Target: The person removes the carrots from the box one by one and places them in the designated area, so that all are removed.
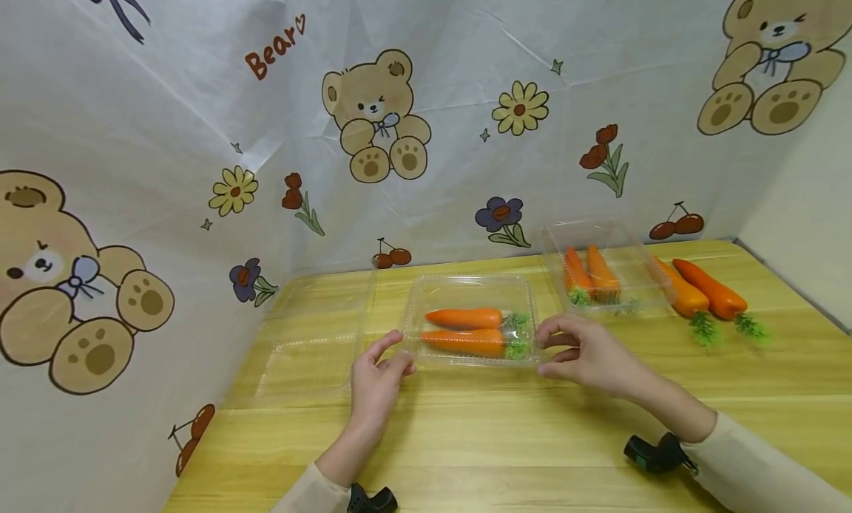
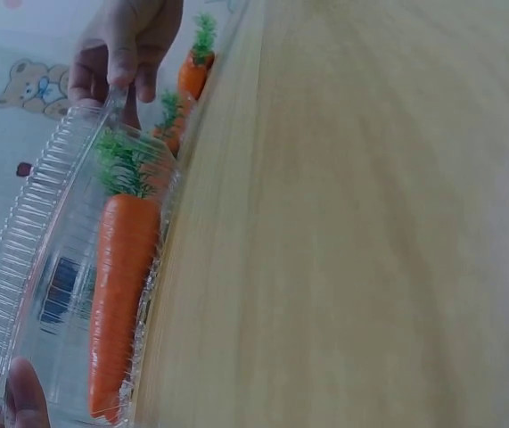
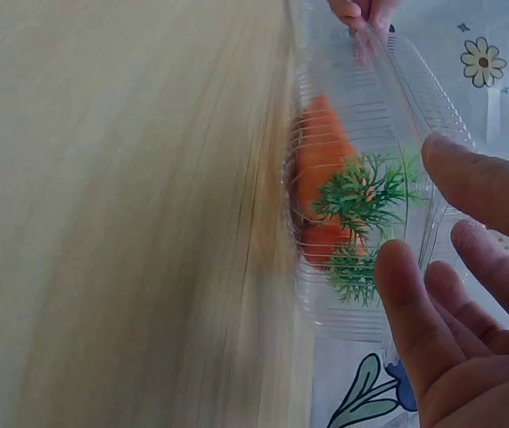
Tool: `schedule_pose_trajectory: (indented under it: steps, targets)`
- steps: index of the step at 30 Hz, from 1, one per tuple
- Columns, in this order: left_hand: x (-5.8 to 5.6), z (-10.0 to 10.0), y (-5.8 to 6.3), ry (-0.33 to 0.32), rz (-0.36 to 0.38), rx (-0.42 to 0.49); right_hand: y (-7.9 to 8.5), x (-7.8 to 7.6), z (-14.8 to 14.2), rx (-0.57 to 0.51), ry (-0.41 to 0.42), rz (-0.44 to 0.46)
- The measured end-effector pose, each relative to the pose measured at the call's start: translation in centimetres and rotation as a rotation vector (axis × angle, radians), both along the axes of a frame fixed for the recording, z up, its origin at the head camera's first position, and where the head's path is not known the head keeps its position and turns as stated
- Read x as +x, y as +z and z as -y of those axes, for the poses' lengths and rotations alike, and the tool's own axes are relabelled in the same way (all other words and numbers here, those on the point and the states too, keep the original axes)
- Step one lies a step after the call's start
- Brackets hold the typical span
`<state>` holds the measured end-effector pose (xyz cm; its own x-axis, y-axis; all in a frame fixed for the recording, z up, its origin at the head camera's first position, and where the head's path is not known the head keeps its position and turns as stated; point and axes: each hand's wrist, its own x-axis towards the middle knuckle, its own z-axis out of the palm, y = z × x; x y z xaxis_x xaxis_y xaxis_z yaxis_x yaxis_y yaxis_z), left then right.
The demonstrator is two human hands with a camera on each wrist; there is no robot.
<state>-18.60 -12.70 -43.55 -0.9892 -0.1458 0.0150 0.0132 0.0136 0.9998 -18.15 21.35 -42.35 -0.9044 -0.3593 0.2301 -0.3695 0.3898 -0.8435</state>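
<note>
A clear plastic clamshell box with its lid down holds two orange toy carrots with green tops. My left hand pinches the near left corner of its rim between thumb and fingers; the fingertips also show in the left wrist view. At the opposite end my right hand pinches the right edge of the rim, thumb lowest and the other fingers bent. Ridged plastic walls show the carrots through them.
Another clear box stands at the back right, with two carrots seen in it. Two loose carrots lie to its right. At the left is a further clear plastic container. A bear-print sheet hangs behind the wooden table.
</note>
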Motion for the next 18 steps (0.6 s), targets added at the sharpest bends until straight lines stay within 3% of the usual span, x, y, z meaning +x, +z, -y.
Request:
schedule_pose_trajectory:
  steps: [12, 18]
  targets:
    - [0.19, -0.08, 0.02, 0.002, 0.008, -0.016, 0.09, 0.12, -0.26, 0.248, -0.014, -0.302]
    - [0.34, -0.15, 0.09, -0.002, -0.002, 0.004, 0.24, -0.23, -0.3, 0.284, 0.022, -0.508]
